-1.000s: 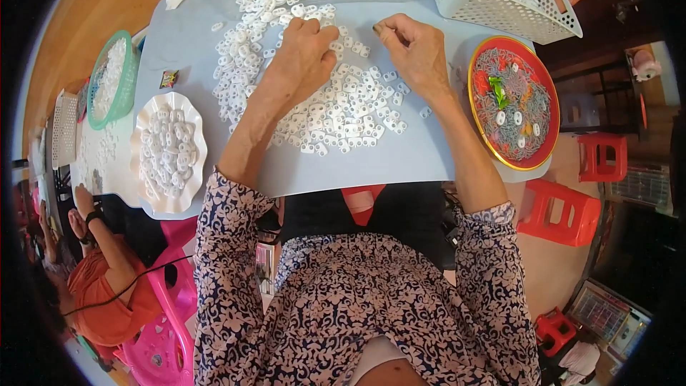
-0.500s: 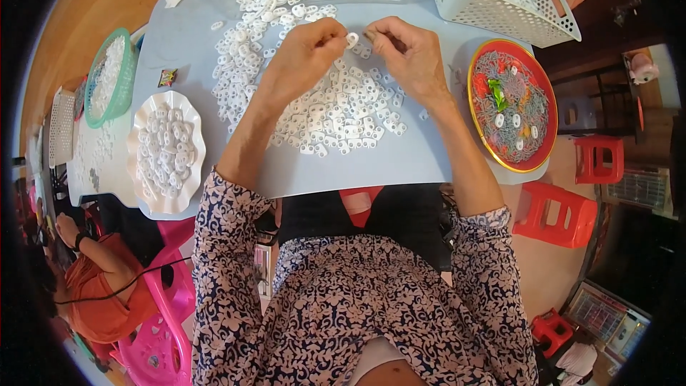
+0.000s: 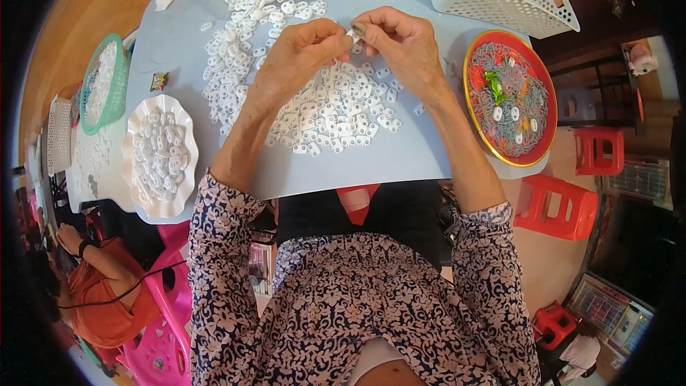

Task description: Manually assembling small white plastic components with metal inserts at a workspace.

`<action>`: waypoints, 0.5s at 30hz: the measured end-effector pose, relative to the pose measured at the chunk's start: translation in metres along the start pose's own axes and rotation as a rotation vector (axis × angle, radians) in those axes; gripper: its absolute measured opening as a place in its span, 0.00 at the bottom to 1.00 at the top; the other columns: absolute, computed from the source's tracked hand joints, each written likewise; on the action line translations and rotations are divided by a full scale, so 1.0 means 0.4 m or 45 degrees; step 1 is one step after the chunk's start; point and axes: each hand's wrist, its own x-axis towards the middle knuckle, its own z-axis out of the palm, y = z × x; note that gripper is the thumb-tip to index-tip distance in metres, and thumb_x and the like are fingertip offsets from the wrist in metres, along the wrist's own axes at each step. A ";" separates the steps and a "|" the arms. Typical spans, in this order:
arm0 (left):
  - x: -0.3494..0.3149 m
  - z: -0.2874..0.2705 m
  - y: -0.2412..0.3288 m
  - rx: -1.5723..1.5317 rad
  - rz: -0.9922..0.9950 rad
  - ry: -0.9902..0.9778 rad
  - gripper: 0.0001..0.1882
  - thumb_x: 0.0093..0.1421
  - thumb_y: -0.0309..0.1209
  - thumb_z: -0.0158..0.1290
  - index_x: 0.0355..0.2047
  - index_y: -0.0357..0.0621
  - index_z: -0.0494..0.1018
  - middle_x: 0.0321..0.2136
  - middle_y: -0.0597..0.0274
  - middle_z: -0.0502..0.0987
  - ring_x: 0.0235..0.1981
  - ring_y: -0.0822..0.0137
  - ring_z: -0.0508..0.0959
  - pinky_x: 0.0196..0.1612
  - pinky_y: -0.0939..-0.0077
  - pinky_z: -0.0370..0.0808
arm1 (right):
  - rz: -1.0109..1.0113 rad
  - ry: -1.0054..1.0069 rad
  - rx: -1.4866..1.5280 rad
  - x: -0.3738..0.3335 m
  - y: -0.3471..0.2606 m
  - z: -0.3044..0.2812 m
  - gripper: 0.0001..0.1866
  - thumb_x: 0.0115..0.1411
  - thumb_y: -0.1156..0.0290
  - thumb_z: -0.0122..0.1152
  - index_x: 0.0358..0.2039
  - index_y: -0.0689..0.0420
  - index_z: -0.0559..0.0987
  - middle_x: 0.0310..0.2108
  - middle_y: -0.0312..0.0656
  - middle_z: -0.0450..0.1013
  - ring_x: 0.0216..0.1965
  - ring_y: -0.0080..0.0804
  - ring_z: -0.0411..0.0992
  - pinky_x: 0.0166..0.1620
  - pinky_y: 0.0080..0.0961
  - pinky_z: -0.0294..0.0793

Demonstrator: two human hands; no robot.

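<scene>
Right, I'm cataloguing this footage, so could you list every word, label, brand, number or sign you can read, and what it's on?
No text is readable here.
Small colourful wrapper, left side of the table: markings too small to read.
White pieces: no lettering can be made out.
Patterned panel, lower right: too blurred.

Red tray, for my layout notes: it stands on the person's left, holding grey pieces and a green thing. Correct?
Wrong side: the head view shows the red tray on the person's right. It does hold grey pieces and a green thing.
</scene>
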 end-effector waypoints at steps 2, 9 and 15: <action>-0.001 0.009 0.000 0.041 0.014 0.025 0.10 0.60 0.34 0.49 0.30 0.40 0.75 0.21 0.68 0.74 0.26 0.79 0.69 0.33 0.84 0.67 | -0.001 0.006 0.018 -0.001 0.000 0.002 0.05 0.57 0.76 0.57 0.31 0.64 0.79 0.22 0.34 0.73 0.22 0.16 0.67 0.25 0.14 0.67; 0.008 0.020 -0.016 -0.047 0.095 0.144 0.10 0.61 0.32 0.48 0.30 0.38 0.74 0.20 0.67 0.74 0.25 0.78 0.71 0.31 0.84 0.67 | -0.005 0.020 0.033 0.001 0.015 -0.004 0.04 0.56 0.76 0.58 0.28 0.64 0.78 0.20 0.33 0.72 0.21 0.15 0.66 0.24 0.15 0.66; 0.010 0.015 -0.024 -0.361 0.003 0.191 0.08 0.60 0.29 0.48 0.31 0.37 0.75 0.23 0.65 0.75 0.26 0.76 0.71 0.33 0.83 0.69 | -0.134 0.305 -0.393 0.011 -0.041 -0.067 0.08 0.54 0.70 0.59 0.26 0.63 0.78 0.17 0.36 0.71 0.18 0.19 0.66 0.23 0.21 0.66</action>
